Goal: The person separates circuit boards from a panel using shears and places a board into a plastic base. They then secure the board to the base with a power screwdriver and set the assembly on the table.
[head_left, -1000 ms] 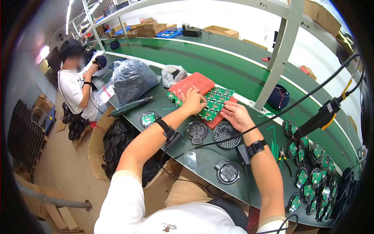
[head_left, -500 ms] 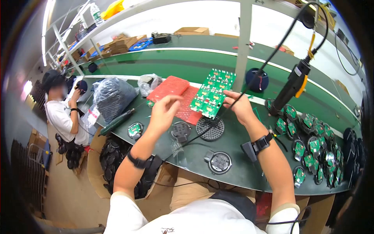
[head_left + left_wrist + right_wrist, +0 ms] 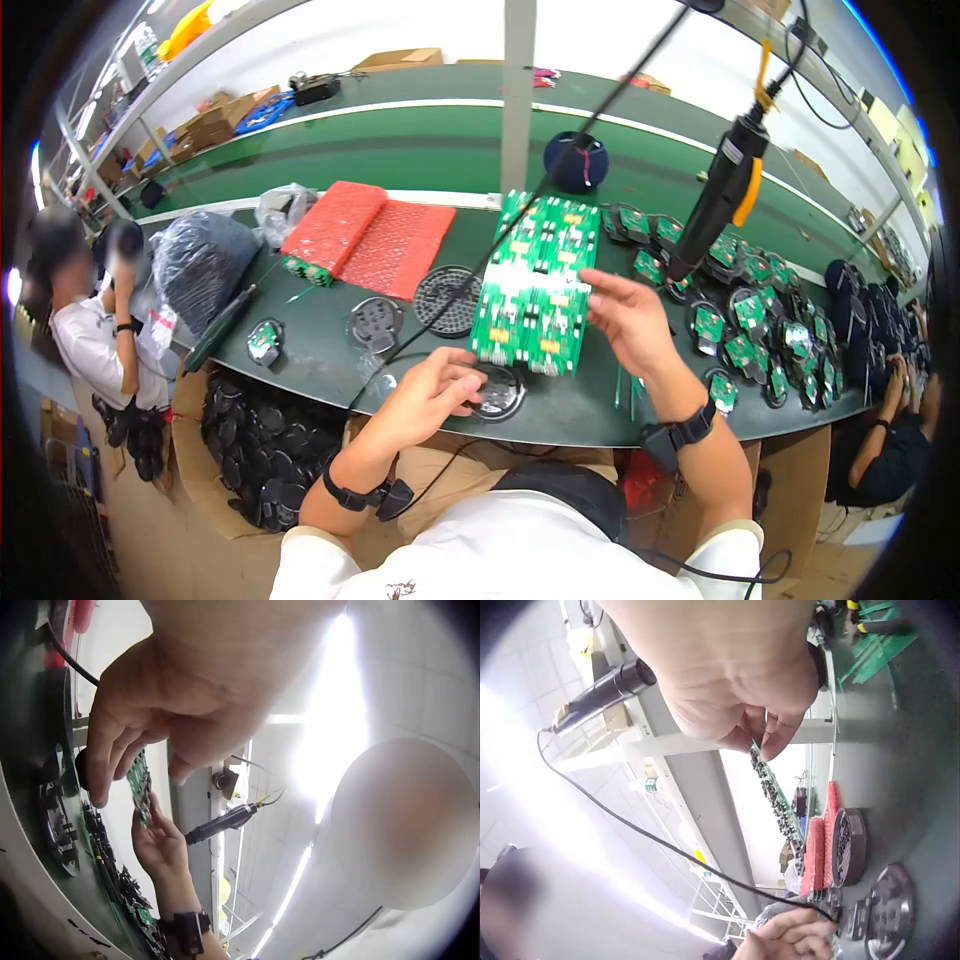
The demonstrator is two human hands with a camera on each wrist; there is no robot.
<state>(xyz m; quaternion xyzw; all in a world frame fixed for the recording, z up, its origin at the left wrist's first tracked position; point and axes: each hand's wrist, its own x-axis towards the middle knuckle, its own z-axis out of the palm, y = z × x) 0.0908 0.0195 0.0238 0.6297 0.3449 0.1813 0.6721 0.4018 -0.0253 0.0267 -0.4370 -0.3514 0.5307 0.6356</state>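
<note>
A green circuit board panel (image 3: pixel 540 280) crowded with small components is raised above the bench, tilted toward the head camera. My right hand (image 3: pixel 635 325) pinches its right edge between thumb and fingers; the right wrist view shows the panel (image 3: pixel 776 799) edge-on below those fingertips. Near the panel's lower left corner is my left hand (image 3: pixel 430 395), fingers loosely bent and holding nothing. A round black housing (image 3: pixel 500 400) lies below, partly hidden by the panel and left hand. To the left are a round mesh grille (image 3: pixel 435 308) and another black housing (image 3: pixel 375 325).
Red bubble wrap (image 3: pixel 400 245) with more boards lies back left, beside a grey plastic bag (image 3: pixel 200 265). Many round parts with green boards (image 3: pixel 750 315) cover the right side. A black electric screwdriver (image 3: pixel 715 205) hangs above them, its cable crossing the view. A carton of black parts (image 3: pixel 265 455) stands below.
My right hand has lifted the panel off the bubble wrap and brought it nearer. My left hand has left the stack and moved down to the panel's lower corner. The head view has turned right.
</note>
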